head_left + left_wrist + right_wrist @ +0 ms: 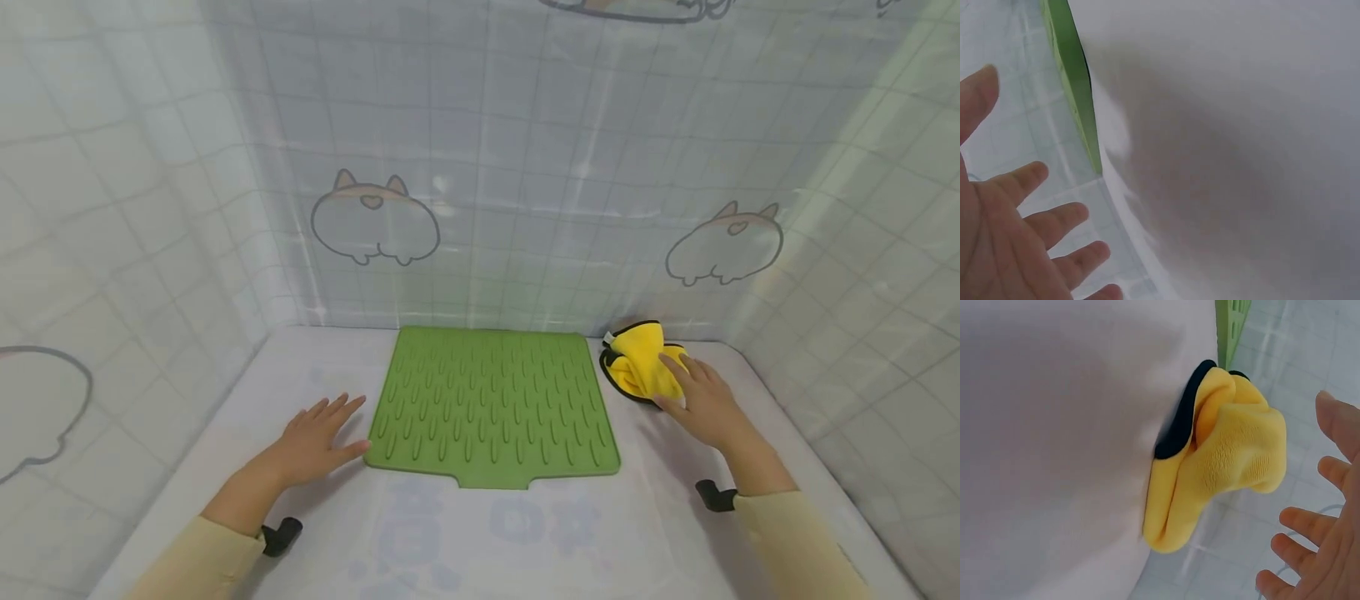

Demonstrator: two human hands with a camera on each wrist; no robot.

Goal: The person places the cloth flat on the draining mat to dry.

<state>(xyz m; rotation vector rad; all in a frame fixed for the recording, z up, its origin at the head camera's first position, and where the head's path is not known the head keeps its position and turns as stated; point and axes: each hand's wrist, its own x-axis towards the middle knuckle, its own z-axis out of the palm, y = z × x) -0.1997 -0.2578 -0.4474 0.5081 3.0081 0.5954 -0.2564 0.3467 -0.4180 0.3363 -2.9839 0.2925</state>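
Note:
A green ridged mat (495, 400) lies flat on the white table, its short tab toward me. My left hand (311, 446) hovers beside the mat's left edge, fingers spread and holding nothing; its thumb overlaps the near left corner in the head view. To the right of the mat sits a crumpled yellow cloth (637, 358) with black edging and a small white tag. Over the cloth's right side is my right hand (705, 404), fingers extended. The right wrist view shows a gap between those fingers (1310, 528) and the yellow folds (1235, 450).
Pale grid-patterned sheeting with cartoon animal drawings covers the back wall (525, 208) and both sides. The white tabletop (465, 542) has faint bluish prints near me. A black wrist mount (281, 537) sticks out from the left wrist, another (716, 497) from the right.

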